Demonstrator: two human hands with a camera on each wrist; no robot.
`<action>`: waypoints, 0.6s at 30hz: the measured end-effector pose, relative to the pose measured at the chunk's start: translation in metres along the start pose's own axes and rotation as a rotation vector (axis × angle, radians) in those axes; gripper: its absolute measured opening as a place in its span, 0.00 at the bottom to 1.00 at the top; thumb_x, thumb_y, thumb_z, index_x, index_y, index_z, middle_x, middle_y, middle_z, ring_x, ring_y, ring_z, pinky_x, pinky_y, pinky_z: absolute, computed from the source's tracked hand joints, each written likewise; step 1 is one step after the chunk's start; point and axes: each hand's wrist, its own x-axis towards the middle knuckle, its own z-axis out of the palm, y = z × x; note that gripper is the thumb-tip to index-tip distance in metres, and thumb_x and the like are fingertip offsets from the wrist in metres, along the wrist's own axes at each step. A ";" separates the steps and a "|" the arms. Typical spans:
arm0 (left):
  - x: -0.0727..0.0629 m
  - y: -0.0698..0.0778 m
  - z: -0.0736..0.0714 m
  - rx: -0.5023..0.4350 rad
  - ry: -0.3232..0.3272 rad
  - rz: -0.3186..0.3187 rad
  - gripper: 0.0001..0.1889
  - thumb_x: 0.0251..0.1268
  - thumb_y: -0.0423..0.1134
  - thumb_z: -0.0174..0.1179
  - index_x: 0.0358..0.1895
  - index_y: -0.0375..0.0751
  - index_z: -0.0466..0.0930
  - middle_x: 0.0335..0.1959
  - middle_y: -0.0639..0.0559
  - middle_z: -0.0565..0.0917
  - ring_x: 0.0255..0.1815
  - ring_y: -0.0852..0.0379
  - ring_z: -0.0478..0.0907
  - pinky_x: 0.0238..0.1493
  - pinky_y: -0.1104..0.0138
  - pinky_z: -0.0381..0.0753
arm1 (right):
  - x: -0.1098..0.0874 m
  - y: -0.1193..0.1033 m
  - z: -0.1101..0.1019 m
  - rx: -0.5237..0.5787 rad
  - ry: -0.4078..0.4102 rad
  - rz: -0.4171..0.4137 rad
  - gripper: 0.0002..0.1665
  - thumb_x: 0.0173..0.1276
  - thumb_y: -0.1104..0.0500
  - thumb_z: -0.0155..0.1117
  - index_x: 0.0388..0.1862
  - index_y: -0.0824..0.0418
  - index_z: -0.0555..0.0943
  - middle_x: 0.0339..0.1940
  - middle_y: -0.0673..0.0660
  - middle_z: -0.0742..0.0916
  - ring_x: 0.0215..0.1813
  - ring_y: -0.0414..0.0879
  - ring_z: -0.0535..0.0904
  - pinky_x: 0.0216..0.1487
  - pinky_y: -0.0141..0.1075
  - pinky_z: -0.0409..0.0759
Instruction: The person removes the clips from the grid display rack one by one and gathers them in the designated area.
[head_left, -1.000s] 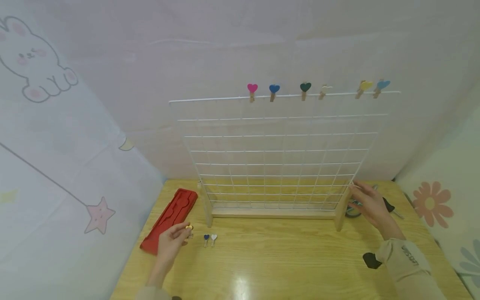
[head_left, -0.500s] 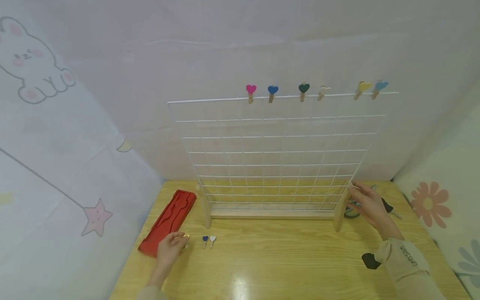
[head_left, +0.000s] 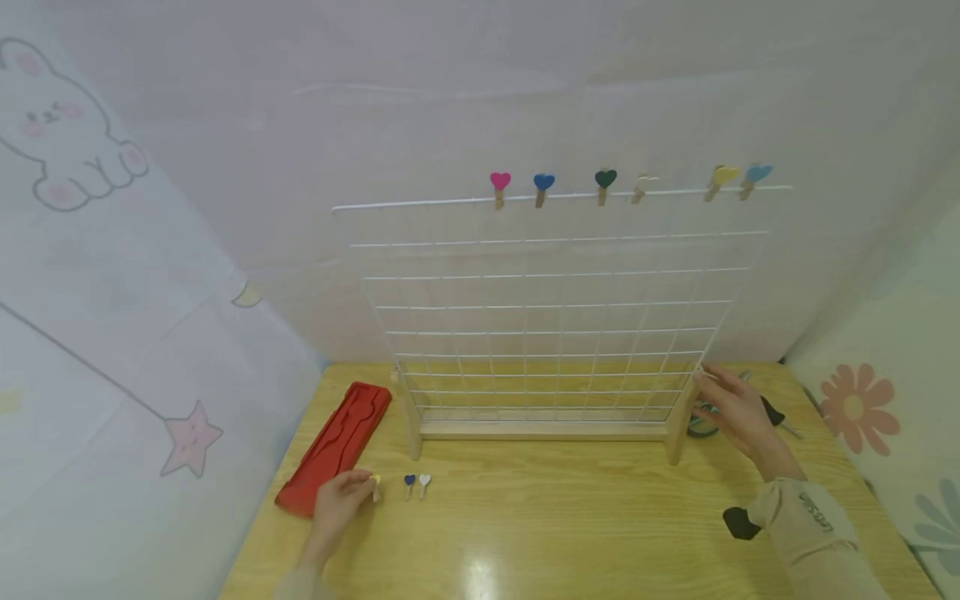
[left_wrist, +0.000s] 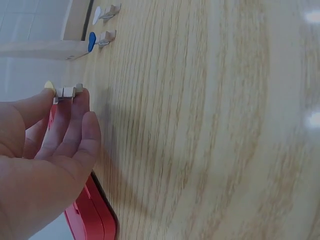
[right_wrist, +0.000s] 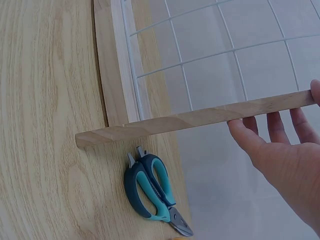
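My left hand (head_left: 339, 504) pinches a small wooden clothespin (left_wrist: 67, 92) with a yellow heart between thumb and fingertips, low over the table. To its right, a blue-heart clothespin (head_left: 408, 485) and a white-heart clothespin (head_left: 424, 483) lie side by side. A white wire grid (head_left: 408, 202) stands upright in a wooden stand (head_left: 540, 431). Several heart clothespins, including a pink one (head_left: 500, 182), are clipped along its top wire. My right hand (head_left: 738, 414) holds the upper part of the stand's right post (right_wrist: 200, 117), fingers along one side and a fingertip showing over the other.
A red tray with molded recesses (head_left: 330, 454) lies left of my left hand. Behind the right post are scissors (right_wrist: 160, 185) with teal and dark handles. A tool with a black handle (head_left: 772, 411) lies farther right. A black object (head_left: 741, 523) sits by my right sleeve.
My left hand has lowered slightly toward the table with the yellow-heart clothespin, which has turned more upright in the head view. The right hand stays on the post.
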 end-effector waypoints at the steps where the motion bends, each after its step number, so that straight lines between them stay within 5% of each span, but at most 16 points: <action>1: 0.000 0.000 0.000 -0.001 -0.003 -0.003 0.16 0.61 0.36 0.66 0.47 0.28 0.80 0.37 0.43 0.86 0.34 0.60 0.81 0.34 0.67 0.82 | 0.000 0.000 0.000 -0.001 -0.002 -0.002 0.47 0.75 0.50 0.53 0.77 0.67 0.39 0.57 0.50 0.68 0.50 0.34 0.76 0.53 0.35 0.79; 18: 0.009 0.007 0.006 0.118 -0.053 0.011 0.12 0.61 0.33 0.64 0.44 0.27 0.82 0.35 0.43 0.86 0.32 0.57 0.81 0.30 0.65 0.81 | 0.000 0.000 0.000 0.056 0.002 0.007 0.46 0.75 0.52 0.54 0.77 0.66 0.40 0.54 0.45 0.70 0.49 0.34 0.77 0.52 0.33 0.79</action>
